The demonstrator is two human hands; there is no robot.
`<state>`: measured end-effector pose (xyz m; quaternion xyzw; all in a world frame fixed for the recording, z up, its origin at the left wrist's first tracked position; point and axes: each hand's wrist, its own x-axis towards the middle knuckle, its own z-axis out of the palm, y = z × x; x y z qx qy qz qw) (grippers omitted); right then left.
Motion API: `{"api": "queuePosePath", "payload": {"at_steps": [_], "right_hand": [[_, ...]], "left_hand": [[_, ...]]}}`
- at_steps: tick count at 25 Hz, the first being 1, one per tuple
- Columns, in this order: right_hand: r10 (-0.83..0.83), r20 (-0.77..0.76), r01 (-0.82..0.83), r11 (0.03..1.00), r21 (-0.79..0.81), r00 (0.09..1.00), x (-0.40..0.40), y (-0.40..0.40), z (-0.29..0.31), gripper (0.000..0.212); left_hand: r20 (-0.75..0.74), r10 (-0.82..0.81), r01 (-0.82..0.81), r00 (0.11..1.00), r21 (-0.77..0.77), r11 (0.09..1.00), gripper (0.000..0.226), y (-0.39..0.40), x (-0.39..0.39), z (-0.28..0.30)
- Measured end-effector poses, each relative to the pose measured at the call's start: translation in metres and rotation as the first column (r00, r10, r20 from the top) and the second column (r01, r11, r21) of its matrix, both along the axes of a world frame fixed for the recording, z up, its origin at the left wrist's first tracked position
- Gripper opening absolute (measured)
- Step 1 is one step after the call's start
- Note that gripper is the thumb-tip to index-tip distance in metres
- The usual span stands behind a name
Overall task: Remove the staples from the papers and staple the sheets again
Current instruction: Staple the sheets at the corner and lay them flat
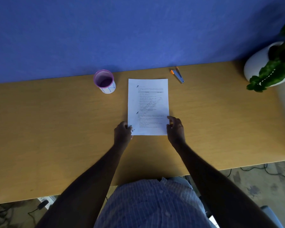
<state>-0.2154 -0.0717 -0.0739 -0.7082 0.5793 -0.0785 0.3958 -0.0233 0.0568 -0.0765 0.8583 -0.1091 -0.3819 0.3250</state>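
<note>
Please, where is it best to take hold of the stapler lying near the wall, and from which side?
Probably grip the stapler across its long narrow body, near the middle, coming from above with the right hand. It lies flat and diagonal on the desk, apart from the papers.

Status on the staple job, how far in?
Early. Nothing looks done: the stapler lies untouched at the desk's far edge. In hand: left hand and right hand hold the papers' near corners. Unstapling and restapling remain.
</note>
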Motion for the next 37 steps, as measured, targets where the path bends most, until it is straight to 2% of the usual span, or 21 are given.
{"api": "queuePosePath", "payload": {"at_steps": [5, 10, 12, 14, 17, 20, 24, 31, 37], "right_hand": [[0.053, -0.022, -0.054, 0.998, -0.043, 0.998, -0.001, 0.002, 0.002, 0.045], [0.109, -0.058, -0.110, 0.994, -0.014, 0.992, -0.001, 0.000, 0.001, 0.052], [0.169, -0.122, -0.180, 0.981, -0.079, 0.978, -0.001, 0.002, 0.002, 0.055], [0.244, -0.222, -0.282, 0.946, -0.160, 0.944, -0.001, 0.006, 0.003, 0.056], [0.314, -0.317, -0.380, 0.908, -0.176, 0.895, 0.002, 0.011, 0.003, 0.055], [0.379, -0.387, -0.460, 0.877, -0.141, 0.841, 0.007, 0.014, 0.001, 0.057], [0.426, -0.422, -0.508, 0.856, -0.099, 0.800, 0.009, 0.015, 0.001, 0.061], [0.443, -0.463, -0.535, 0.841, -0.082, 0.767, 0.009, 0.015, 0.003, 0.064], [0.449, -0.463, -0.532, 0.844, -0.061, 0.765, 0.011, 0.015, 0.005, 0.063]], "left_hand": [[0.160, -0.201, 0.194, 0.966, 0.059, 0.979, 0.013, 0.004, 0.003, 0.003], [0.225, -0.252, 0.234, 0.941, 0.104, 0.967, 0.018, 0.005, 0.009, 0.004], [0.261, -0.282, 0.261, 0.923, 0.113, 0.959, 0.028, 0.006, 0.008, 0.006], [0.338, -0.353, 0.322, 0.872, 0.146, 0.936, 0.038, 0.009, 0.006, 0.007], [0.451, -0.521, 0.483, 0.725, 0.206, 0.851, 0.046, 0.012, 0.002, 0.006], [0.457, -0.669, 0.600, 0.586, 0.310, 0.738, 0.045, 0.012, 0.002, 0.006], [0.444, -0.735, 0.664, 0.512, 0.338, 0.667, 0.044, 0.014, -0.001, 0.006], [0.487, -0.749, 0.693, 0.450, 0.340, 0.636, 0.047, 0.016, -0.002, 0.008], [0.430, -0.763, 0.694, 0.483, 0.344, 0.633, 0.050, 0.015, -0.001, 0.003]]}}
